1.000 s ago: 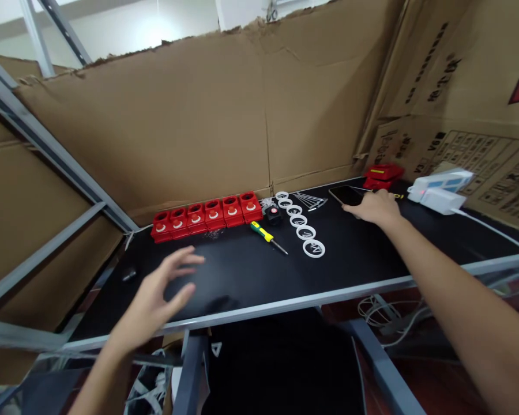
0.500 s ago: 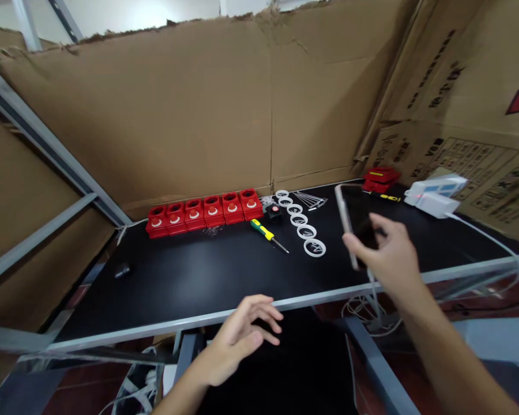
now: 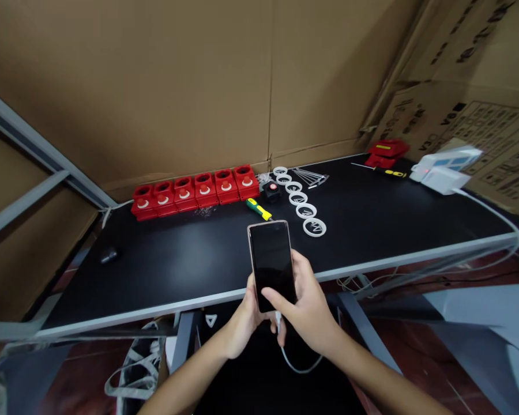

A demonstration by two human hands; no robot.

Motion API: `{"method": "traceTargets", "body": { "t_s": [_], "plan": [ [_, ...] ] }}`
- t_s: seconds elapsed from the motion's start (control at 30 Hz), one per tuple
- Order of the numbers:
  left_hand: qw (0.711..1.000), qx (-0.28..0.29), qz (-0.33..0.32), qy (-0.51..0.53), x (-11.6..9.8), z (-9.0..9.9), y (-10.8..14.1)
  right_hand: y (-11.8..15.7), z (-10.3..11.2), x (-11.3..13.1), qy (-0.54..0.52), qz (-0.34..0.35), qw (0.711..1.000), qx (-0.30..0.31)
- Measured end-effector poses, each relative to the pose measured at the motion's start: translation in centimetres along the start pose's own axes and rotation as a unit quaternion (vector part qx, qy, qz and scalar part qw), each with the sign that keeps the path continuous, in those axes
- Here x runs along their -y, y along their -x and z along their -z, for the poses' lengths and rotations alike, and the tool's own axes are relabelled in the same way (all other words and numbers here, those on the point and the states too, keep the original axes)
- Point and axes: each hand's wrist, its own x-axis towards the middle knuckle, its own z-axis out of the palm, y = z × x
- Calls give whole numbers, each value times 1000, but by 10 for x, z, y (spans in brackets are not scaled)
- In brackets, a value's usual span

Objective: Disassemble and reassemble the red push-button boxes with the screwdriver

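A smartphone (image 3: 271, 259) with a dark screen and a pale case is held upright in front of me, over the table's front edge. My right hand (image 3: 307, 308) grips its right side, the thumb lying across the lower screen. Around its lower left side is my left hand (image 3: 244, 323), its fingers partly hidden behind the phone. A white charging cable (image 3: 300, 370) is plugged into the phone's bottom end and loops down below it. Just beyond the phone lies a green and yellow screwdriver (image 3: 258, 208), its shaft mostly covered by the phone.
Several red housings (image 3: 195, 193) stand in a row at the back. White rings (image 3: 314, 227) form a line right of centre, near metal rods (image 3: 309, 177). A second screwdriver (image 3: 389, 172), a red part (image 3: 387, 153) and a white box (image 3: 445, 167) sit at the right; a black object (image 3: 109, 255) at the left.
My right hand has brought the phone from the right side to the centre. My left hand, open before, now holds it too. The view has tilted down.
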Motion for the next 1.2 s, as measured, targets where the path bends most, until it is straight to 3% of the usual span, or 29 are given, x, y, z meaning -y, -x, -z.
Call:
{"method": "traceTargets", "body": {
  "t_s": [0.07,0.17,0.23,0.37,0.6,1.2],
  "plan": [
    [1000,-1,-4,-2,0,4,4,2,7,4,-86,-44,992,77],
    [1000,9,-6,-4,1,10,6,1,16,8,-187,-118,955,198],
    [1000,12,-9,-2,2,12,6,0,20,8,-219,-137,937,235],
    [1000,13,-13,3,4,15,5,0,22,5,-217,-135,940,227],
    [1000,-4,-4,-4,2,13,7,1,16,8,-207,-188,939,201],
    [999,-38,24,-29,-2,11,12,2,10,13,-204,-193,947,158]
  ]
}}
